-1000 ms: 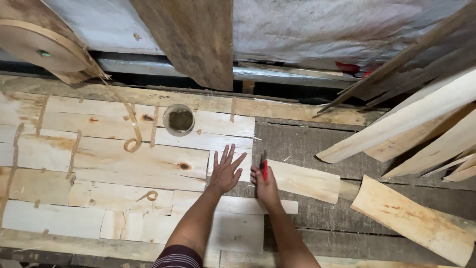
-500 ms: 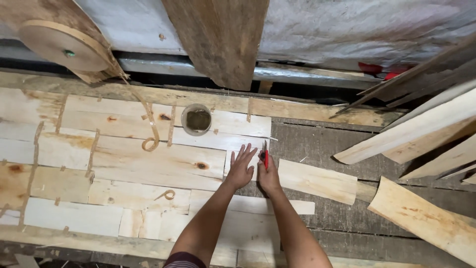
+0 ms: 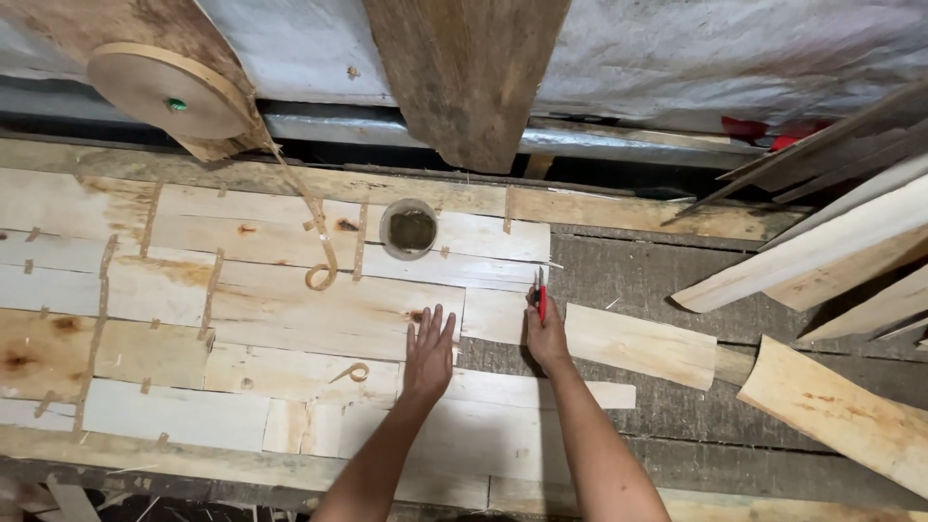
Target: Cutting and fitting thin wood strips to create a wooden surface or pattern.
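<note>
While both hands sit at the seam, readings below.

Right hand: right hand (image 3: 547, 335) is closed around a red-handled tool (image 3: 540, 293), blade or tip pointing away from the person along the joint; cannot tell whether knife or cutter.
Left hand: left hand (image 3: 429, 350) lies flat, fingers spread and empty, pressing the veneer sheet (image 3: 319, 314) down just left of the seam, probably so the edge does not lift or slide.
Work piece: loose veneer strip (image 3: 619, 338) lies on the right hand's side, its left end butted to the sheet and its right end running onto the bare grey worktop (image 3: 677, 406).
Seam: tool sits right at the line where sheet and strip meet; one hand pins, one works the edge.
Patchwork: sheet is many pale pieces joined edge to edge, short brown tape tabs (image 3: 214, 280) bridging the joints, which looks like what keeps them together.
Tape: brown strand hangs from the tape roll (image 3: 166, 92) at upper left and curls onto the sheet (image 3: 321, 275), within reach of the joints.
Cup: small round container (image 3: 409, 229) stands on the sheet beyond the hands; contents unclear.
Stock: more veneer strips (image 3: 831, 246) lean and lie at the right, apart from the joined area, near the right hand's side.
Back: wooden post (image 3: 469, 72) stands behind the worktop.
</note>
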